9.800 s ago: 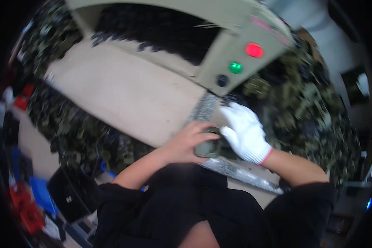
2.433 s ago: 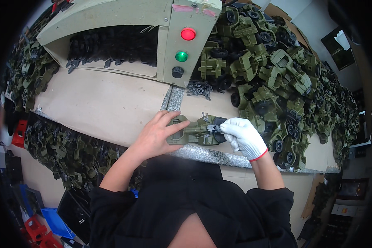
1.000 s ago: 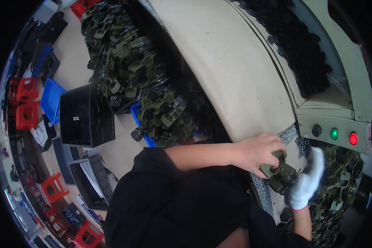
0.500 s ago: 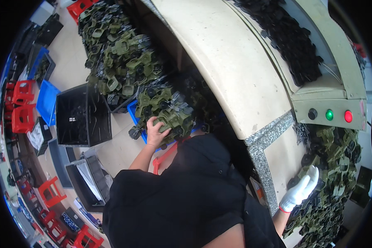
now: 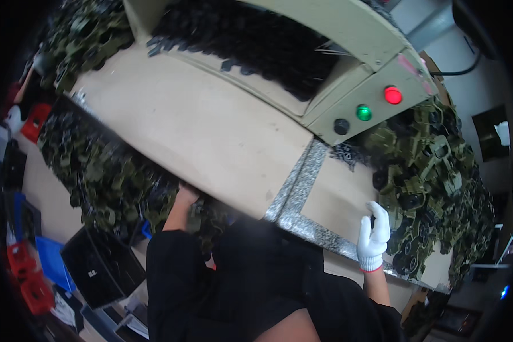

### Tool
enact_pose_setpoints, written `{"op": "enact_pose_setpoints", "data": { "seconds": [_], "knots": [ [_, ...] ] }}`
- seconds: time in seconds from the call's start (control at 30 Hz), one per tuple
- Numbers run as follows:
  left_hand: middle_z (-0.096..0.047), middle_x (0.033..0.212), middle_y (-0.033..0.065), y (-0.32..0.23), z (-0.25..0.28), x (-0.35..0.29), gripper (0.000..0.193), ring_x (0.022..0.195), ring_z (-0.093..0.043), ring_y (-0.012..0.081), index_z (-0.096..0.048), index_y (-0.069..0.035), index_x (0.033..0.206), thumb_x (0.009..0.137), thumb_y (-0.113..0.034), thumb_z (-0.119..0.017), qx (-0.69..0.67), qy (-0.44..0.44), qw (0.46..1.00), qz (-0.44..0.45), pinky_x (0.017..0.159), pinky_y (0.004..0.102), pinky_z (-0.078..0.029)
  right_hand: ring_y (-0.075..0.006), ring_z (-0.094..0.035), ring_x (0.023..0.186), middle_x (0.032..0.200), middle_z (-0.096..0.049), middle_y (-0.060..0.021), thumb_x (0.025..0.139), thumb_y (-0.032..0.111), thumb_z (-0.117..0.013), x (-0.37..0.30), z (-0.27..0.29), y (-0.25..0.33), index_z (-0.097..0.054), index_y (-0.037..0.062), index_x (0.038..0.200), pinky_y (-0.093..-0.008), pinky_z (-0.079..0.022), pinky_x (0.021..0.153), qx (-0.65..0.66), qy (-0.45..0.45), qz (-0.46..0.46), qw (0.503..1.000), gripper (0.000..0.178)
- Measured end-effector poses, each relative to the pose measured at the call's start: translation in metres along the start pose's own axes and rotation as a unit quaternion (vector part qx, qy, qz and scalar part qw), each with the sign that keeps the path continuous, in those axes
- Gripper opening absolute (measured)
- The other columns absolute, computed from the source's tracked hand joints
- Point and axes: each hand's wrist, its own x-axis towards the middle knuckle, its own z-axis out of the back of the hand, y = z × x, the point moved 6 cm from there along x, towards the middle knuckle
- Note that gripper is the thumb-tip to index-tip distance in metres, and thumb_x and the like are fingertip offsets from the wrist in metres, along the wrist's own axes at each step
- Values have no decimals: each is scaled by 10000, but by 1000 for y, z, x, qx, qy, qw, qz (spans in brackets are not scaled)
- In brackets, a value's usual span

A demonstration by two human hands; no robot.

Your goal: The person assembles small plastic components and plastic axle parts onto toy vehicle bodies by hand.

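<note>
My bare left hand (image 5: 187, 196) is at the near edge of the cream worktop (image 5: 211, 137), beside a heap of green toy vehicle bodies with black wheels (image 5: 111, 182). Its fingers are hidden at the edge, so I cannot tell whether they hold anything. My right hand (image 5: 374, 238), in a white knitted glove with a red cuff hem, is raised over the speckled edge strip (image 5: 319, 235). Its fingers are extended, with the thumb apart and nothing in them. Just right of it lies another pile of green toy vehicles (image 5: 427, 182).
A cream machine housing stands behind the worktop, with black parts (image 5: 245, 45) heaped in its opening. Its panel carries a black knob (image 5: 341, 126), a lit green button (image 5: 363, 112) and a red one (image 5: 393, 94). A black crate (image 5: 102, 268) and red stools (image 5: 37, 292) are lower left.
My view has swung toward the worktop and the panel. My left hand, earlier resting on green toy vehicles in a blue bin, is now partly hidden by the edge. My right hand stays open.
</note>
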Motion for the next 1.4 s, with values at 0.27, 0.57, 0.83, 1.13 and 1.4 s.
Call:
{"op": "enact_pose_setpoints", "data": {
  "seconds": [0.27, 0.57, 0.83, 1.13, 1.4],
  "knots": [
    [-526, 846, 112, -13, 335, -100, 102, 778, -531, 223, -508, 33, 855, 763, 49, -469, -314, -722, 591, 177, 757, 306, -437, -315, -567, 876, 970, -583, -174, 748, -22, -522, -11, 33, -47, -558, -22, 1033, -364, -454, 784, 3, -90, -97, 991, 287],
    [-534, 1138, 233, -159, 414, 272, 328, 990, -527, 425, -545, -33, 1093, 880, -264, -453, 113, -405, 891, -172, 844, 427, -458, -298, -586, 822, 875, -609, -121, 685, 4, -604, 17, 47, -26, -595, 21, 962, -377, -460, 757, 6, -112, 40, 993, 277],
    [-585, 1036, 173, -183, 422, 231, 309, 944, -549, 375, -548, -69, 1088, 831, -242, -553, 19, -420, 885, -199, 801, 461, -459, -235, -605, 688, 799, -625, -140, 779, -12, -537, -8, 139, -102, -603, -31, 932, -299, -480, 654, -19, -265, -153, 952, 168],
    [-625, 963, 96, -162, 445, 168, 184, 871, -573, 165, -595, 6, 957, 799, -84, -616, -461, -450, 748, -162, 779, 295, -438, -279, -626, 776, 864, -643, -147, 830, 266, -530, 22, 147, -208, -621, 68, 984, -348, -483, 733, -49, -64, -320, 944, 267],
    [-606, 890, 61, -132, 445, 189, 165, 823, -580, 176, -581, -17, 967, 868, -143, -538, -761, -249, 599, 17, 714, 287, -483, -297, -526, 1076, 1154, -566, -130, 707, 287, -661, 5, 134, -170, -523, 116, 1186, -368, -429, 910, -139, 123, -228, 956, 527]
  ]
}}
